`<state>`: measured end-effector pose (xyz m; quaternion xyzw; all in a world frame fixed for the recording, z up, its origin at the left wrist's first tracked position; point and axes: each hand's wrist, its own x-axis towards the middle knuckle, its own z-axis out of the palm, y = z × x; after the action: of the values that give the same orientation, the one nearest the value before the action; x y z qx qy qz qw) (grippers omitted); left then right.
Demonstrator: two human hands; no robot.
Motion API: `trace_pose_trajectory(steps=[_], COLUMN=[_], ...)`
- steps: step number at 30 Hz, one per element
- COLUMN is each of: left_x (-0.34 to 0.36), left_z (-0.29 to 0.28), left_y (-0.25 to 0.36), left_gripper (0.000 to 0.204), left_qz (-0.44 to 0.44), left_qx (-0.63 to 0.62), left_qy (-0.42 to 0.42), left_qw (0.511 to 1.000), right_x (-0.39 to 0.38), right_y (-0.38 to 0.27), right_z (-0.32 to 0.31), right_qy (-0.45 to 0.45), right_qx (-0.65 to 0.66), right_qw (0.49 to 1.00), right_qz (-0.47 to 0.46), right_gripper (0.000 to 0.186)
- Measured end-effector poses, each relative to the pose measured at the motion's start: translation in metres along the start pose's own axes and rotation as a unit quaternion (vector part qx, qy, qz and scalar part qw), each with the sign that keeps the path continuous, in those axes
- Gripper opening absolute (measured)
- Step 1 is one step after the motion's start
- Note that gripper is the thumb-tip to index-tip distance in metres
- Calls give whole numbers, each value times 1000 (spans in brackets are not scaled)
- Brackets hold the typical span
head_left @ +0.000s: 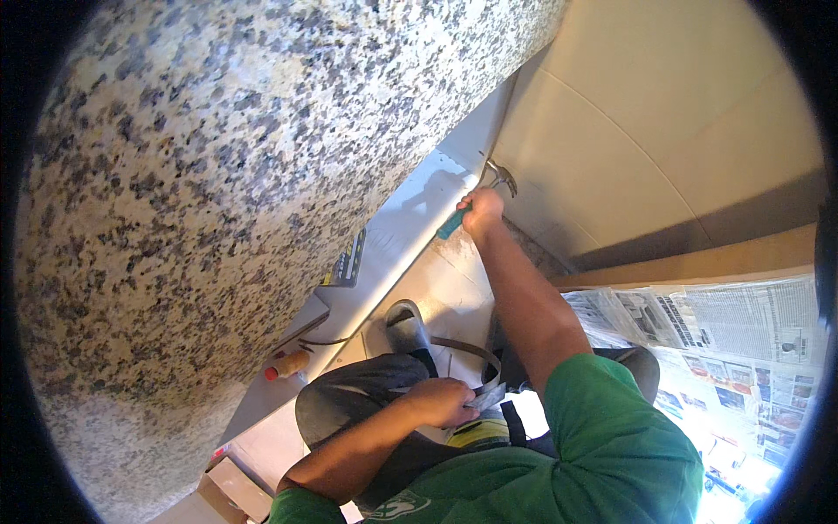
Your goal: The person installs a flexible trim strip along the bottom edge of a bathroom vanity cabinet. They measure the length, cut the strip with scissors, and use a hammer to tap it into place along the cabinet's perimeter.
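- Our right hand (483, 214) grips the hammer (504, 179), its head near the beige wall (646, 96).
- Our left hand (441, 403) curls beside a grey strap (491, 396); whether it grips it, we cannot tell.

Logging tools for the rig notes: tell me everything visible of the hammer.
The hammer has a dark, shiny, metal-looking head with curved, claw-like ends, and a teal handle. The right hand grips it, hiding part of the handle. It slants, head up and right in the picture, near the beige wall; whether it touches the wall is unclear.
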<state>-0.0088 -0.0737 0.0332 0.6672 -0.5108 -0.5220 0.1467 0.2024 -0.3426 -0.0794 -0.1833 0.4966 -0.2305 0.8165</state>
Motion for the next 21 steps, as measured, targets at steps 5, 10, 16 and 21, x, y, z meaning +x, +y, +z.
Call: trace_pose_trajectory(steps=[5, 10, 16, 21], left_x=[1, 1, -4, -6], left_z=[-2, 2, -5, -15], left_y=[3, -2, 7, 14], left_gripper=[43, 44, 46, 47], left_qz=[-29, -3, -7, -26], left_qx=[0, 4, -1, -4], left_qy=[-30, 1, 4, -18], left_qw=[999, 1000, 1000, 999], right_x=[-8, -12, -22, -34], right_y=[-1, -3, -17, -17], right_z=[7, 10, 3, 9], right_qy=[23, 32, -24, -34], right_qx=[50, 19, 18, 21], right_qw=[998, 999, 999, 999], right_qz=[15, -12, -15, -11], right_gripper=[7, 8, 9, 9])
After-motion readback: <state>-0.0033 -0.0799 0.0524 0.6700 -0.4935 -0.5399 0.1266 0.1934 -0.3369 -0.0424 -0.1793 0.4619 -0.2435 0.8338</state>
